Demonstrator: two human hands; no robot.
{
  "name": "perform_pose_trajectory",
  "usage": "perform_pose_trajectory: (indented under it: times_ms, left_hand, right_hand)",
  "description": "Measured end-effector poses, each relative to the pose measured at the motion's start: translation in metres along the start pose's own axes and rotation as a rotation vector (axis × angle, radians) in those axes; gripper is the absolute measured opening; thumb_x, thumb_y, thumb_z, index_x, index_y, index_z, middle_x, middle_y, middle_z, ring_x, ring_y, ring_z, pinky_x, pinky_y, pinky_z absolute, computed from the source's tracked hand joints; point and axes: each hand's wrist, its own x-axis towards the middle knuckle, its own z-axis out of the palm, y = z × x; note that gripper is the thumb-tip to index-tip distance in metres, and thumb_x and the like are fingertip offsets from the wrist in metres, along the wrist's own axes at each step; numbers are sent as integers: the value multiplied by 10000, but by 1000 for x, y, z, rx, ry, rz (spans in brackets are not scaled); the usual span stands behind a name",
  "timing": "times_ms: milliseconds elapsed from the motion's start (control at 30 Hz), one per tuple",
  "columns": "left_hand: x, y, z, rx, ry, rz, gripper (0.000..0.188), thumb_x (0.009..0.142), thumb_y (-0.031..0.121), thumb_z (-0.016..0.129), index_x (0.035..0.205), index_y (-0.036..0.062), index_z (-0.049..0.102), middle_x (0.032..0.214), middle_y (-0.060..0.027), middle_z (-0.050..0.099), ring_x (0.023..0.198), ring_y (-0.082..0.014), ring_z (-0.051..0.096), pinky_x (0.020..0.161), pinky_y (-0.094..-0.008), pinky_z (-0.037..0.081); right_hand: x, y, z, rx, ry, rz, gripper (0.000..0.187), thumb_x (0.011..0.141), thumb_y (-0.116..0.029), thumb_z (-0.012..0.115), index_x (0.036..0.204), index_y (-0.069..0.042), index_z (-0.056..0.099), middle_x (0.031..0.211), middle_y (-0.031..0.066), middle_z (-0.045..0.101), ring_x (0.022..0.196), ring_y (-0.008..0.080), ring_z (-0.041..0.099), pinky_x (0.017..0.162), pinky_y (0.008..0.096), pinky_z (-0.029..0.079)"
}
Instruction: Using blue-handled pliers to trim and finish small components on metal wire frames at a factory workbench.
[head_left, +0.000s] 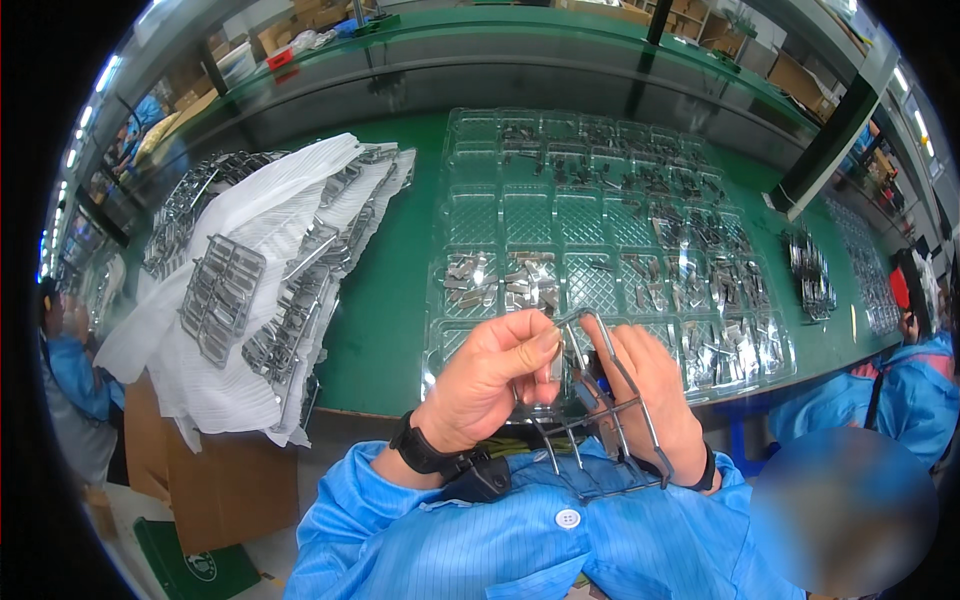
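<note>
In front of my chest, both hands are at a grey plastic sprue frame (649, 425) of thin bars, mostly bare and tilted. My left hand (485, 375) is closed in a pinch at its upper end, thumb against forefinger. My right hand (655, 385) is behind the bars and gripping the frame, its fingers partly hidden. A small blue thing shows between the bars beside the right palm; its kind is unclear. Just beyond my hands lies a clear tray (527, 214) with many compartments, several holding small grey and dark pieces (530, 280).
On the green table (375, 330), sprue frames with parts (222, 298) lie over white wrapping sheets (165, 345) at left. More frames (808, 272) are stacked at right, near a dark post (835, 135). A cardboard box (225, 480) stands below. Blue-sleeved people sit either side.
</note>
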Motion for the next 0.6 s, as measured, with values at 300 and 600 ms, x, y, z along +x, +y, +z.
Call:
perform_pose_trajectory:
  times_ms: [300,600]
  left_hand:
    - [-1,-1,2,-16,17,21,153,898,175,590,853,35,546,669,2,519,543,-105,454,492,-208,350]
    - [2,1,8,-13,34,36,154,902,175,582,860,33,542,630,-4,516,528,-102,458,483,-211,339]
  right_hand:
    - [0,1,-4,19,-68,-4,632,629,-50,710,1205,53,469,801,136,516,716,296,549,623,385,452]
    - [2,-1,8,316,-31,16,573,629,-38,703,1161,7,496,813,134,559,690,316,585,592,383,483]
